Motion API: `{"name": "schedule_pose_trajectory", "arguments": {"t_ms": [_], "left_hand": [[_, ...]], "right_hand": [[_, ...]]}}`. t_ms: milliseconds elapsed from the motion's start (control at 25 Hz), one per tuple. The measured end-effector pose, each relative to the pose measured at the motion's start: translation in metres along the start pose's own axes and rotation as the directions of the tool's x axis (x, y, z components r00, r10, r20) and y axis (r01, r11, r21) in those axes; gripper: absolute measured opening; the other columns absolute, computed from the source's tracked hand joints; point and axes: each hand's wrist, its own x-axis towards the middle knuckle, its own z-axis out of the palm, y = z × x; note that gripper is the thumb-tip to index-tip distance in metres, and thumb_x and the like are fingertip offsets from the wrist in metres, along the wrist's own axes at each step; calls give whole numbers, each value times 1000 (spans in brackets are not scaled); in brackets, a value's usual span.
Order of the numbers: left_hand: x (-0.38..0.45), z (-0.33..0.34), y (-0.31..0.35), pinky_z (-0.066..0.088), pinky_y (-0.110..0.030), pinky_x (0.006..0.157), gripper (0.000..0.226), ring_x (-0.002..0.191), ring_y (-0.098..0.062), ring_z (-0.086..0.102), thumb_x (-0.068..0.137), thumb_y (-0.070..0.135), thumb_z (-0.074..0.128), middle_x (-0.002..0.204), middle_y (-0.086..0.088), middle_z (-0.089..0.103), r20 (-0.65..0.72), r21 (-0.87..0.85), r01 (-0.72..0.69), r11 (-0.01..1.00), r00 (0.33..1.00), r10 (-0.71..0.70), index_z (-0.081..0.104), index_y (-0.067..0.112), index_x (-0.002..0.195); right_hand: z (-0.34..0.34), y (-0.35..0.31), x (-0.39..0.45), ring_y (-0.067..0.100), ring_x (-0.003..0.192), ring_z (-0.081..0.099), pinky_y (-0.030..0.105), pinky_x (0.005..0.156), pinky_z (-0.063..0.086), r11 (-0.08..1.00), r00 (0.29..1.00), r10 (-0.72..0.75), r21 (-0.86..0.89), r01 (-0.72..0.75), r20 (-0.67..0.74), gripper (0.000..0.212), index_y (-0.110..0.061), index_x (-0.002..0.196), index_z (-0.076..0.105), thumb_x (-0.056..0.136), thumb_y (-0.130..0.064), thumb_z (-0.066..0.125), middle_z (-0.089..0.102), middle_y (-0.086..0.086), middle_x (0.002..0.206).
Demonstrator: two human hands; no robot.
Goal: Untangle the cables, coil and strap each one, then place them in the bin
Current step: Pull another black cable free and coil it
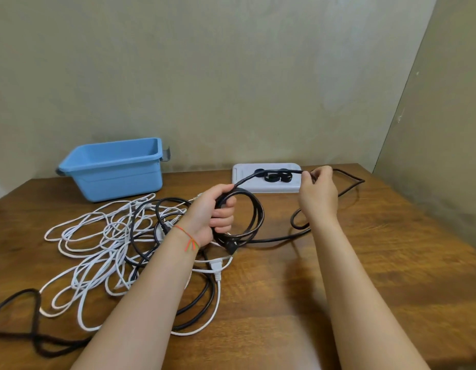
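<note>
My left hand (214, 213) grips a coil of black cable (254, 214) with a few loops, held above the wooden table (365, 263). From the coil the same cable runs up and right to my right hand (318, 193), which pinches it in front of the white tray (240, 174). Past that hand the cable's loose length (349, 180) bends at the far right and trails back across the table. A tangle of white cables (98, 241) and other black cables (202, 303) lies at the left. The blue bin (111, 169) stands at the back left.
The white tray holds several black strap rolls (278, 177). A thick dark cable (23, 324) loops off the table's near left corner. Walls close in behind and to the right. Bare wood shows at the front right.
</note>
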Motion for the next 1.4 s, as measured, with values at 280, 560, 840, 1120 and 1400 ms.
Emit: {"name": "schedule_pose_trajectory", "arguments": {"t_ms": [280, 560, 840, 1120, 1400], "left_hand": [[-20, -4, 3, 16, -19, 38, 48, 30, -7, 21, 95, 40, 58, 41, 8, 23, -93, 86, -30, 996, 995, 38, 36, 21, 57], [-44, 7, 4, 20, -22, 36, 47, 32, -8, 21, 97, 46, 55, 44, 8, 23, -290, -11, -134, 991, 949, 125, 39, 21, 61], [-109, 5, 21, 10, -18, 37, 57, 31, -8, 10, 97, 48, 43, 34, 9, 20, 295, -202, 74, 977, 955, -12, 38, 19, 48], [-104, 13, 18, 14, -19, 34, 45, 28, -9, 15, 102, 33, 30, 40, 8, 20, -283, -579, -271, 769, 951, 122, 33, 20, 59], [-113, -13, 44, 11, -16, 39, 34, 32, -13, 15, 93, 23, 29, 39, 6, 23, -782, -354, -607, 711, 609, 130, 35, 19, 60]], "right_hand": [[-27, -13, 1, 26, 78, 54, 28, 60, 36, 816, 996, 8, -576, 47, 92, 28, -16, 95, 67, 96, -41, 57, 64, 4, 91], [-58, -63, -30, 24, 77, 61, 32, 65, 45, 536, 862, 337, -830, 155, 378, 53, -15, 79, 71, 98, -56, 43, 60, 4, 82], [-89, -97, -63, 21, 66, 52, 33, 73, 46, 403, 795, 364, -851, 336, 486, 42, -12, 74, 66, 102, -36, 44, 59, 2, 76], [-63, -100, -79, 19, 54, 36, 28, 49, 30, 591, 852, 118, -725, 353, 511, 26, -6, 76, 46, 100, -12, 45, 42, 6, 68], [-65, -83, -74, 22, 54, 49, 30, 59, 43, 883, 807, -30, -362, 298, 590, 18, -6, 94, 57, 92, -23, 63, 57, 7, 65]]}}
